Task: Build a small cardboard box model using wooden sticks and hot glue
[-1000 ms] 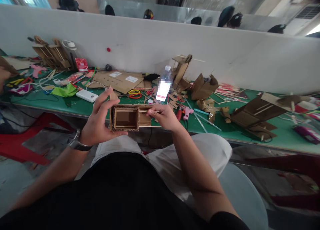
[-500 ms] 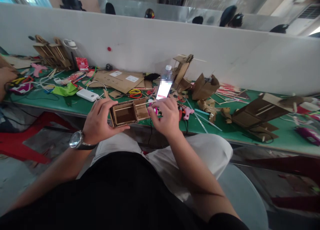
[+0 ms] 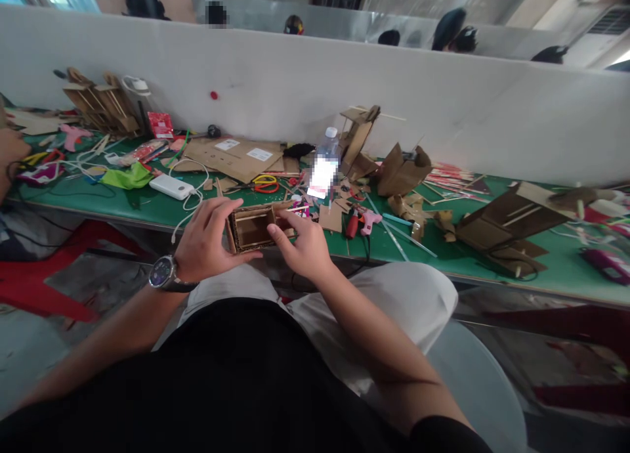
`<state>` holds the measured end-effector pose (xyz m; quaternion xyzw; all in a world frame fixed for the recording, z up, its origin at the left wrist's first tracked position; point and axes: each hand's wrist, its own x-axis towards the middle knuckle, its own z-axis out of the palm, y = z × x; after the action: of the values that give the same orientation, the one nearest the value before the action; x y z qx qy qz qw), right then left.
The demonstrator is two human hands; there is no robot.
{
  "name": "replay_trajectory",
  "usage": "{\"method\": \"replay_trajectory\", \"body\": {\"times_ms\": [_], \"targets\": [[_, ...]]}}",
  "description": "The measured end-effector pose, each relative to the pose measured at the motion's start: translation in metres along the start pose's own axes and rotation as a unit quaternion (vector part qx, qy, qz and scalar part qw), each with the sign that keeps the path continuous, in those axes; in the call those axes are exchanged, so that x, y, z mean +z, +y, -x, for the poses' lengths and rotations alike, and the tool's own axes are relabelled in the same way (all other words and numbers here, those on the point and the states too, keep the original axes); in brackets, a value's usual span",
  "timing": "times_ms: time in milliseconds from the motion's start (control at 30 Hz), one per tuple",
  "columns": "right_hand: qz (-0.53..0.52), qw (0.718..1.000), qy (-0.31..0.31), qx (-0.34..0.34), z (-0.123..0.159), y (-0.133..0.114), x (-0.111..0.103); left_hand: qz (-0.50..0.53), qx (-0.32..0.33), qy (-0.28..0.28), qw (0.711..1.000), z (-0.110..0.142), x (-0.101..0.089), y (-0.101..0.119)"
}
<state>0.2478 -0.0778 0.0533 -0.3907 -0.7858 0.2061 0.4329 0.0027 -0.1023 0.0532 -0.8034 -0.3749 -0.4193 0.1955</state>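
Stool (image 3: 63,269): red, on the left, low down by the front edge of the green table (image 3: 152,210).
Pink glue gun (image 3: 75,136): lies on the table, near the left end.
Cardboard build (image 3: 104,105): brown, with thin sticks across it, up by the white wall (image 3: 275,79).
Green cloth (image 3: 128,176): crumpled on the table, just beside the power bank.
Watch (image 3: 162,272): round, on the person's left wrist.
White power bank (image 3: 172,187): flat on the table, with a white cord near it.
Left hand (image 3: 204,243): holds the left end of the cardboard box, fingers over the top and thumb along the bottom.
Cardboard box (image 3: 253,230): up in the air between both hands, in front of the table edge, open side to the person (you can see right inside).
Right hand (image 3: 308,246): bent around the right part of the box, thumb at the inner wall. I cannot tell if it pinches the box or a stick, since the fingers hide part of it.
Phone (image 3: 322,177): screen bright, tilted up by a clear bottle (image 3: 331,138).
Red handle (image 3: 352,224): just beside another pink glue gun (image 3: 369,222).
Big cardboard build (image 3: 512,216): on the right side of the table.
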Motion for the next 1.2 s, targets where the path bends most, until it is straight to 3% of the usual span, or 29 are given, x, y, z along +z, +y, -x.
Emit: {"method": "replay_trajectory", "body": {"times_ms": [300,600,1000,1200], "targets": [[-0.035,0.998,0.037,-0.045,0.0,0.009,0.006,-0.004,0.014,-0.009,1.0,-0.004,0.0,-0.001],[-0.045,0.997,0.026,-0.059,0.001,0.007,0.006,-0.005,0.022,-0.011,1.0,-0.005,-0.001,0.0],[-0.077,0.997,0.015,-0.022,0.0,0.004,0.002,-0.003,0.03,-0.004,1.0,-0.006,-0.004,0.0],[-0.024,0.999,0.019,0.012,-0.002,-0.002,-0.006,0.008,0.023,0.002,1.0,-0.006,0.003,0.006]]}}
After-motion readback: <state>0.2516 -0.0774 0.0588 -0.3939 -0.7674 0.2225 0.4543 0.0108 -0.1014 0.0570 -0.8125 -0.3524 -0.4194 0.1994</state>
